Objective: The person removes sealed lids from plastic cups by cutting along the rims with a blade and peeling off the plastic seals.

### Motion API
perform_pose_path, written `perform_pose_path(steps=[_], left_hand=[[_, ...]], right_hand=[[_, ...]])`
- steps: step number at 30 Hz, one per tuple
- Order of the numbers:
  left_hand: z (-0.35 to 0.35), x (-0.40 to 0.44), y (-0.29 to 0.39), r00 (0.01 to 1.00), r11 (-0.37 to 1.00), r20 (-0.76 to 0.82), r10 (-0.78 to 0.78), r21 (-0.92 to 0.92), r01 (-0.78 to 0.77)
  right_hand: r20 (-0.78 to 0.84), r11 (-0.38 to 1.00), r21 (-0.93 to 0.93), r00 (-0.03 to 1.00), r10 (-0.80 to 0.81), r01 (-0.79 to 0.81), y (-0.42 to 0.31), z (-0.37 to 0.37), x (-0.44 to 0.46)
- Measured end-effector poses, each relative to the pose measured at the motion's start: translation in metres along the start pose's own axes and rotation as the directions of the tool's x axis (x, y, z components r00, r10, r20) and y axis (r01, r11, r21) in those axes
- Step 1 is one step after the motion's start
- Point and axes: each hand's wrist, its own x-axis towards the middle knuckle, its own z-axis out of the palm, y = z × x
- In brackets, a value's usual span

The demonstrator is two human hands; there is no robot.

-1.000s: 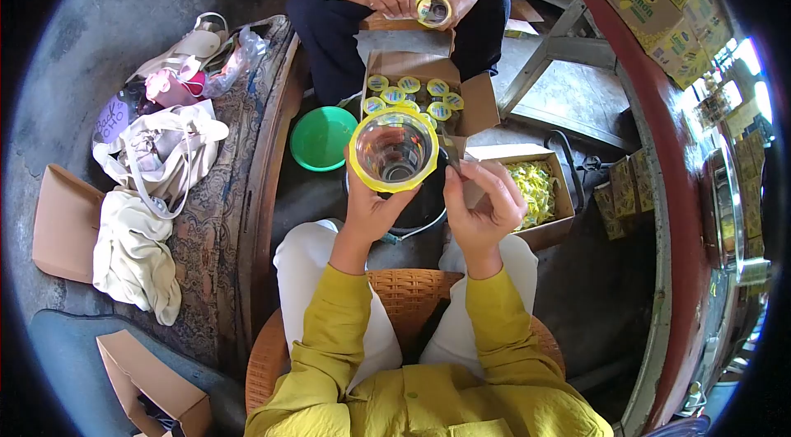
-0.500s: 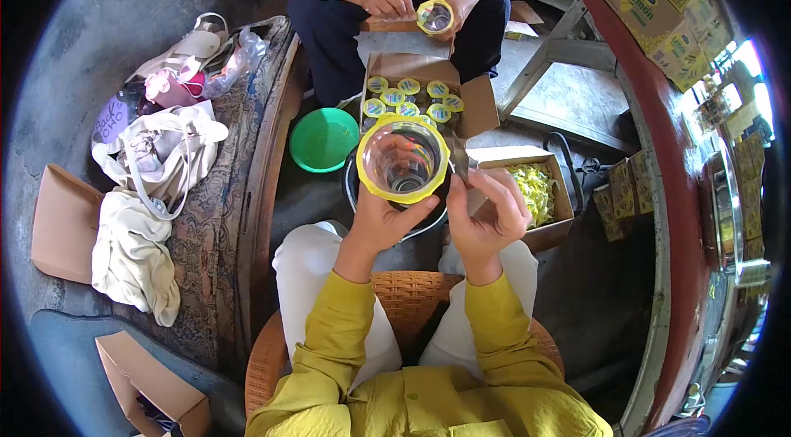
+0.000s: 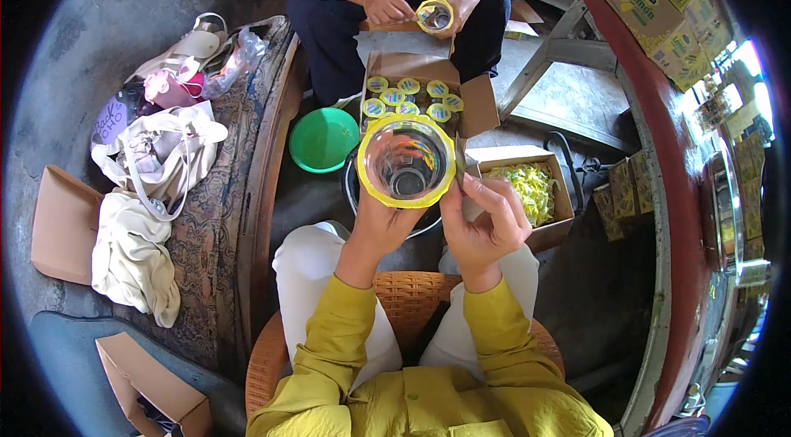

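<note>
My left hand (image 3: 381,229) is wrapped round a clear cup (image 3: 395,165) with a yellow edging at its rim. The mouth of the cup faces me, and reddish printing shows through its wall. At the cup's right side, my right hand (image 3: 492,219) pinches a thin dark blade-like piece (image 3: 461,168) between thumb and fingers, close against the yellow edging. Just beyond the cup stands a cardboard box (image 3: 412,66) holding several yellow-lidded cups (image 3: 409,86). A dark round tub (image 3: 352,182) is partly hidden under my hands.
Opposite sits a person whose hands (image 3: 387,4) hold a similar cup (image 3: 434,17). Yellow scraps (image 3: 527,190) fill a carton (image 3: 563,219) at right. A green basin (image 3: 324,140) stands left of the cups, beside a bench (image 3: 218,231) with bags. A red-edged counter (image 3: 651,132) runs along the right.
The cup has shifted slightly right and tilted a little in my left hand. My right hand has closed in, bringing the blade-like piece against the cup's rim.
</note>
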Motion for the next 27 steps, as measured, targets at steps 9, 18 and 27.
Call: perform_pose_path(steps=[9,18,27], left_hand=[[0.0,-0.006,-0.005,1.0,0.999,0.027,0.003,0.041,-0.004],[0.006,-0.002,0.006,0.999,0.989,0.031,-0.033,-0.142,0.038],[0.005,-0.003,0.004,0.997,0.988,0.037,-0.067,-0.134,0.071]], right_hand=[[0.009,0.997,-0.057,0.999,0.054,-0.053,0.003,-0.005,0.005],[0.024,0.969,0.145,0.98,0.199,-0.201,0.004,-0.012,0.009],[0.036,0.993,0.069,0.995,0.091,-0.093,-0.006,-0.009,0.009]])
